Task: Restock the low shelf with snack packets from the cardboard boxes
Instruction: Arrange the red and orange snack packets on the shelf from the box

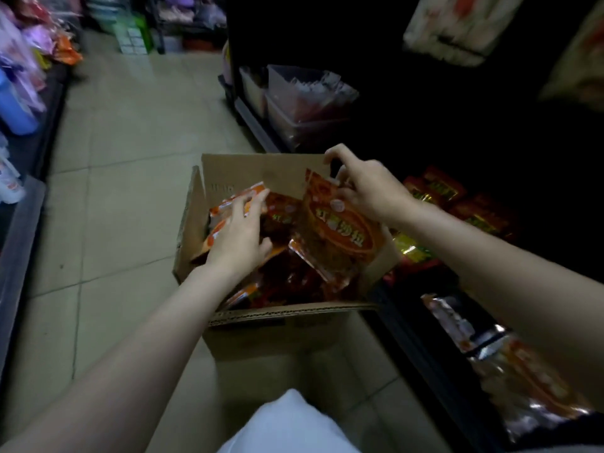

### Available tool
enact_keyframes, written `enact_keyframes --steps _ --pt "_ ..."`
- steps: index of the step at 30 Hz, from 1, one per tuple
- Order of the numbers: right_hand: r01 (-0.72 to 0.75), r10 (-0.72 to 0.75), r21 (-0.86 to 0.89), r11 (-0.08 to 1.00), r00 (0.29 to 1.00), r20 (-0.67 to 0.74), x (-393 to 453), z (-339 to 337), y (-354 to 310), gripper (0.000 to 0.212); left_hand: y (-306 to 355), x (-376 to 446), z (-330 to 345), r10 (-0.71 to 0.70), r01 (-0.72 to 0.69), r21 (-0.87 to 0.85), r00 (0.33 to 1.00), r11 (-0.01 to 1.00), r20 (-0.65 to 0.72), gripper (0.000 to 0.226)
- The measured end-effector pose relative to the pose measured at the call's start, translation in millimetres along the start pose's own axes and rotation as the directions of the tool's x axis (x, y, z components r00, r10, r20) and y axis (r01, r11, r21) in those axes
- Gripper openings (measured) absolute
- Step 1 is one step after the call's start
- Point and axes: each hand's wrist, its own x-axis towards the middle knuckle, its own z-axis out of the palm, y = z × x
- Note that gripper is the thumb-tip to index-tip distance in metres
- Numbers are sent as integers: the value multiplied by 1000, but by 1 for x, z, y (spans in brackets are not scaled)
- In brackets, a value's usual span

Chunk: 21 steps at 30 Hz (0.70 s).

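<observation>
The right hand (pixel 366 188) pinches the top edge of an orange snack packet (pixel 340 233), lifting it at the cardboard box's (pixel 277 325) right wall. The left hand (pixel 237 233) lies with fingers spread flat on the packets (pixel 228 207) along the box's left wall, gripping nothing. The lift goes best straight up past the raised far flap (pixel 261 171), then right to the low shelf (pixel 421 335). Red packets (pixel 457 201) seem to fill its dim far end, and silvery packets (pixel 510 371) crowd its near edge.
</observation>
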Motion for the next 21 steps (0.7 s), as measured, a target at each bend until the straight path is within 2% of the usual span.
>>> enact_keyframes --steps 3,5,6,8,10,11,14,16,17,19,21 --pt "17 -14 41 999 996 -83 -22 -59 -2 42 40 9 -19 133 -129 -113 991 985 25 94" --pt "-1 20 115 993 985 -170 -37 -90 2 36 66 15 -26 177 -153 -228 980 962 89 103" --pt "-9 43 159 987 976 -214 -44 -105 5 32 80 16 -28 193 -135 -338 971 932 142 101" --pt "-34 99 228 973 955 -279 -58 -128 16 26 109 16 -26 233 -87 -548 951 832 202 77" --pt "-75 154 241 968 933 -326 -74 -143 29 21 135 10 -21 268 -65 -655 939 753 215 39" --pt "-102 179 223 969 916 -358 -82 -148 37 19 147 7 -16 284 -56 -682 932 729 227 29" --pt "-240 315 212 947 823 -473 -114 -153 76 16 178 4 12 262 -39 -681 938 731 228 12" --pt "-418 495 266 869 713 -496 -141 -146 121 19 195 6 37 235 -53 -626 949 778 211 8" --pt "-518 598 302 800 654 -464 -156 -138 145 19 204 7 51 234 -62 -573 945 817 230 14" --pt "-682 779 376 628 549 -303 -189 -113 201 19 219 12 87 222 -67 -430 920 900 322 20" --pt "-798 860 323 509 485 -158 -214 -81 249 20 231 21 128 173 -46 -298 892 954 417 13"
